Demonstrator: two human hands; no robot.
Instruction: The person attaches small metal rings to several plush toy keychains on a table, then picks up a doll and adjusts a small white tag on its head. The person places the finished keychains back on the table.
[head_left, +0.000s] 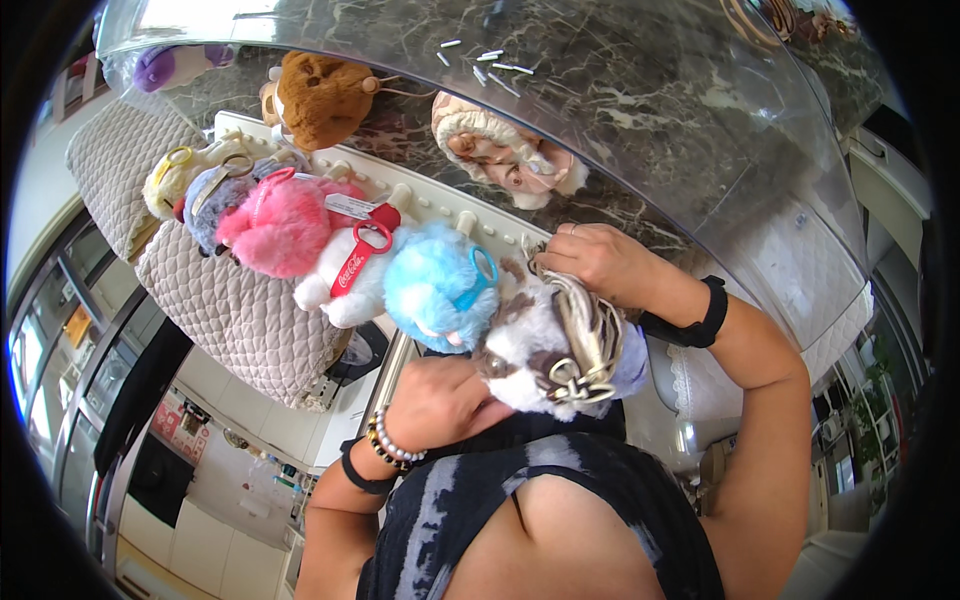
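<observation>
A brown and white plush toy (517, 341) with cream and dark yarn strands (589, 322) is between my hands, at the right end of a row of plush toys. My left hand (442, 401) grips its lower left side, the fingertips partly hidden by the fur. At its top, my right hand (589, 255) pinches at the yarn or a loop; exactly what lies between the fingers is hidden. Touching it on the left is a light blue plush toy (435, 285) with a blue ring strap. A lavender plush part (632, 360) shows behind it on the right.
White (352, 289), pink (277, 229), grey-blue (214, 206) and yellow (165, 187) plush toys line a white pegged rack (427, 206). Beyond stand a brown plush toy (326, 97) and a pink hooded doll (499, 146). A clear plastic sheet (645, 127) covers the marble tabletop (360, 22); quilted seats (225, 300) stand left.
</observation>
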